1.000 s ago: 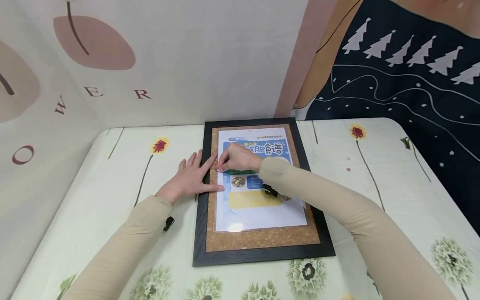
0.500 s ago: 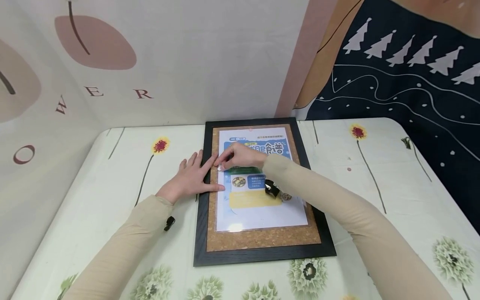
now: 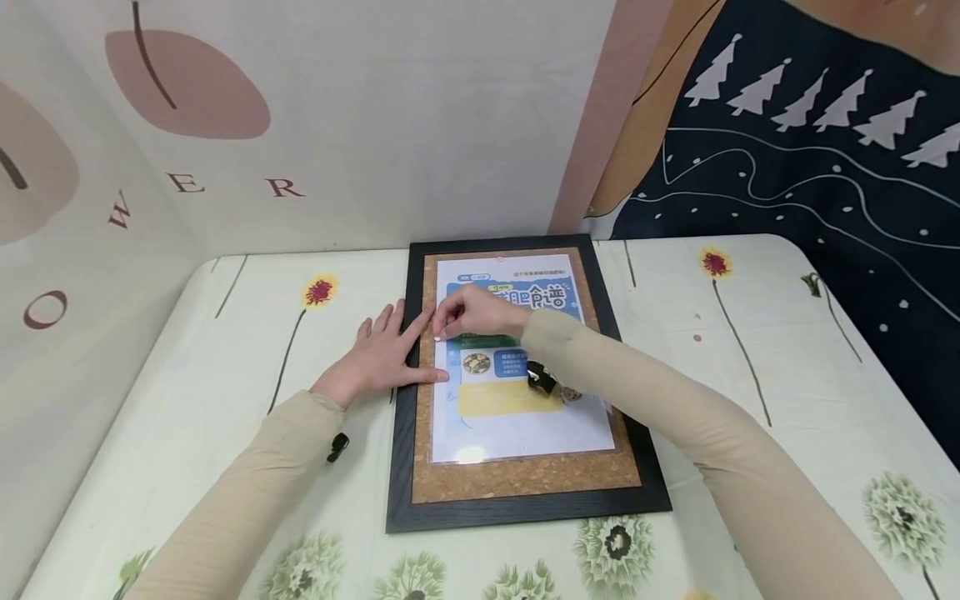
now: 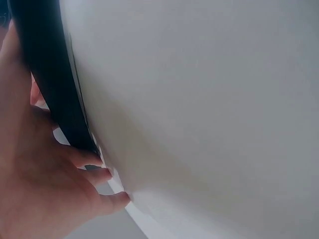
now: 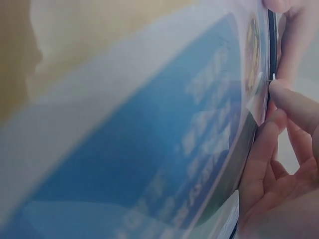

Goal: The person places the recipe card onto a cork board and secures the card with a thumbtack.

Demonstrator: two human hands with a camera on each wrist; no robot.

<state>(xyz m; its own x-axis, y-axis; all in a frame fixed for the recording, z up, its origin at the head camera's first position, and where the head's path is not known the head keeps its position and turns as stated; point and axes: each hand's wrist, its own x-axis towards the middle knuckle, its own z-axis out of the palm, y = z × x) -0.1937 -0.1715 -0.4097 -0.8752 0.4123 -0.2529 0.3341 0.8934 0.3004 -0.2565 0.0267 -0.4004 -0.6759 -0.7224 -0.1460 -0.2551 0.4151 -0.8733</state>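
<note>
A laminated poster (image 3: 525,433) with blue and yellow printing lies on a cork board (image 3: 517,487) in a black frame (image 3: 525,508). My right hand (image 3: 483,312) is over the poster's left edge, thumb and fingertips pinching a small white push pin (image 5: 273,77). In the right wrist view its thin needle shows close to the poster's surface; whether it has entered the cork is unclear. My left hand (image 3: 382,358) is spread across the frame's left side, its thumb reaching the poster's edge. The left wrist view shows its fingers (image 4: 114,200) extending past the black frame.
A white cloth printed with flowers (image 3: 318,292) covers the table (image 3: 187,400). Behind it hang a pale patterned curtain (image 3: 375,125) and a dark curtain with white trees (image 3: 825,158). A tiny pink mark (image 3: 500,259) is visible at the poster's top edge.
My right fingertips have shifted only slightly around the push pin at the poster's left edge. The left hand, poster and frame look unmoved.
</note>
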